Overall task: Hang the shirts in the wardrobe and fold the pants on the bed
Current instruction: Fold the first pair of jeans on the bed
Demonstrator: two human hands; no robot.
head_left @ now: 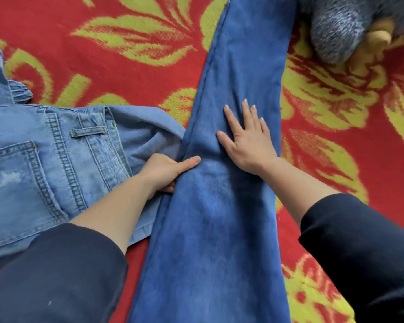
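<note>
Dark blue pants [219, 217] lie stretched lengthwise down the middle of the red and yellow bed cover [131, 73]. My left hand [166, 171] grips the left edge of the pants, thumb on top and fingers tucked under the cloth. My right hand [247, 138] lies flat on the pants with straight, spread fingers. Light blue jeans [44, 164] lie to the left, back pocket and belt loop up, with their edge running under the dark pants.
A grey and tan plush toy [350, 31] sits at the top right, beside the pants' far end. More light blue denim [0, 75] is bunched at the far left edge. Bare bed cover shows at the top left and along the right side.
</note>
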